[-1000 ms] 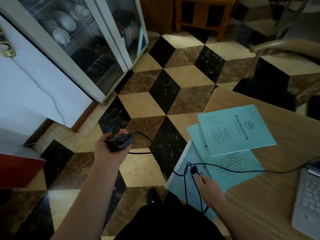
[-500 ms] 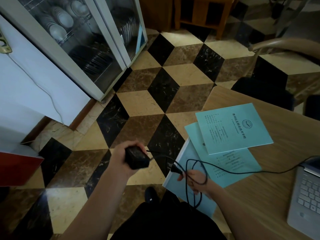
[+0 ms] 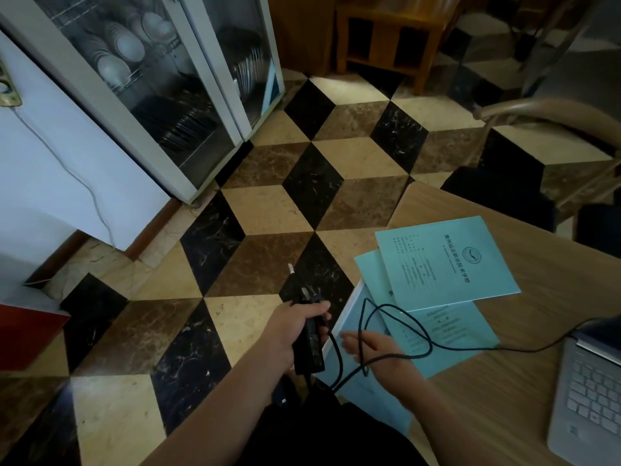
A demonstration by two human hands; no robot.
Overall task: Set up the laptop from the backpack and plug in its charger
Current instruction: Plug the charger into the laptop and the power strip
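Nearest us, our left hand (image 3: 295,331) reaches forward over the tiled floor (image 3: 255,213), its grip closed around the black charger brick (image 3: 307,344), plug prongs pointing away. Just beside it our right hand (image 3: 373,351) lies flat and open, holding nothing, the charger cable (image 3: 396,334) looped across it. The cable runs over the blue booklets (image 3: 447,260) on the wooden bench (image 3: 537,331) towards the laptop (image 3: 588,398) at right.

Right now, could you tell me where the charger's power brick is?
In the head view, the power brick is in the left hand, low and centre over the floor, just left of the table edge and the teal booklets.
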